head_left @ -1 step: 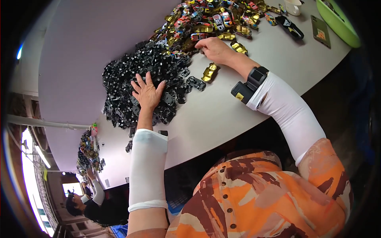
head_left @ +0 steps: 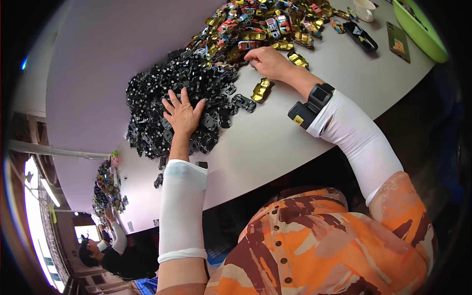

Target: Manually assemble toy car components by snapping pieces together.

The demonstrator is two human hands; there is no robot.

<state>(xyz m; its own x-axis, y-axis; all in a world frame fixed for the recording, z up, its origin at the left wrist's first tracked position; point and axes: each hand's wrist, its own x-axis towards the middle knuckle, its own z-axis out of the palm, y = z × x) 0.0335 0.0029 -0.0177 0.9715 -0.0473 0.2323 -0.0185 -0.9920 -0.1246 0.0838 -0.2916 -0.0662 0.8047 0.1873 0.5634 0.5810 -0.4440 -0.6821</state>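
My left hand (head_left: 184, 117) lies spread, palm down, on a big heap of black toy-car bases (head_left: 152, 98), its fingers apart. My right hand (head_left: 269, 64) is closed, its fingers curled down at the border between that heap and a pile of toy-car bodies (head_left: 255, 24) in gold and bright colours. Whatever those fingers hold, if anything, is hidden. Just below the right hand lies a gold car body (head_left: 262, 90), hollow side showing. Next to it, a single black car base (head_left: 244, 103) rests at the heap's edge. Another gold car body (head_left: 298, 60) sits beside my right wrist.
At the far right are a black elongated object (head_left: 360, 36), a white cup (head_left: 364, 10), a phone-like slab (head_left: 398, 43) and a green basin (head_left: 418, 29). Farther along the table (head_left: 236, 162) at left, another person (head_left: 115, 255) works by a smaller pile (head_left: 105, 187).
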